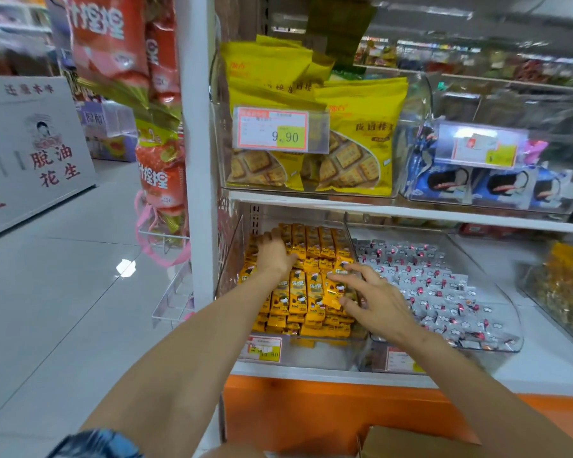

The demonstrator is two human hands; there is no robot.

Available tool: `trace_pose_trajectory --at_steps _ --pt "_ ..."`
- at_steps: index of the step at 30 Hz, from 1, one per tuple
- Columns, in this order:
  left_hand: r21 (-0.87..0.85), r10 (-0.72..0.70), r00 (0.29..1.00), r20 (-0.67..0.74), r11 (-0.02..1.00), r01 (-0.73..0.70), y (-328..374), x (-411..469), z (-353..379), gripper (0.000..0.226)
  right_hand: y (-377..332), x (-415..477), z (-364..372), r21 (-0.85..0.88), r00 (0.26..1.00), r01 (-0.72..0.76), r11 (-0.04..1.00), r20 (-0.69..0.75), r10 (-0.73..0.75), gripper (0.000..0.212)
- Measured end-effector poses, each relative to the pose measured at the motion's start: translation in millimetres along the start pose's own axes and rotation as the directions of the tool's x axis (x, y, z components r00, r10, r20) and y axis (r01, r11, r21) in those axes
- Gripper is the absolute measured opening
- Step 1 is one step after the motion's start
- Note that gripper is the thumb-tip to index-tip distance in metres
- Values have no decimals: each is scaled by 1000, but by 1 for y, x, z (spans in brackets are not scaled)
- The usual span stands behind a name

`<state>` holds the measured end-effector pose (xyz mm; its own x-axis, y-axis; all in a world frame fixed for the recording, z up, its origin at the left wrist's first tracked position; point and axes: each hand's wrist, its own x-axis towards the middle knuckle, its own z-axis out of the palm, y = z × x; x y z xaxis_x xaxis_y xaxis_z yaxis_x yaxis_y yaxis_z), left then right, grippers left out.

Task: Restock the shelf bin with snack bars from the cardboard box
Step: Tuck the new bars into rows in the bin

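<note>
Both hands are inside a clear plastic shelf bin on the low white shelf. The bin is packed with small yellow snack bars, laid in neat rows.

The left hand lies palm down on the bars at the back left of the bin. Its fingers are stretched out, with their tips on the back row, and it pinches nothing.

The right hand is at the front right of the bin. Its fingers are spread wide over the bars and hold nothing. I cannot tell if its tips touch them.

A brown cardboard box peeks in at the bottom, below the shelf.

Just beside the yellow bars is a clear bin of small silver-wrapped sweets. On the shelf above stand big yellow cracker bags.
</note>
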<state>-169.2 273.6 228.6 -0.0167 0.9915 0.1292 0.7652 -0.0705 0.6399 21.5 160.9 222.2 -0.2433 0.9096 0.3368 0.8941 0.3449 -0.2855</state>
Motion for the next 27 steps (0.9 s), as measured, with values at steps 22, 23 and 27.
trace_pose_trajectory --at_steps 22,23,27 --pt "-192 149 989 16 971 -144 -31 -147 -71 26 -18 -6 -12 -95 984 173 980 61 -168 38" --pt "-187 155 988 17 971 -149 -32 -147 -70 25 -18 -6 -13 -21 984 179 984 -6 -179 36" --pt "-165 161 987 -8 973 -160 -33 -142 -72 23 -41 12 -12 163 964 185 969 -220 -147 34"
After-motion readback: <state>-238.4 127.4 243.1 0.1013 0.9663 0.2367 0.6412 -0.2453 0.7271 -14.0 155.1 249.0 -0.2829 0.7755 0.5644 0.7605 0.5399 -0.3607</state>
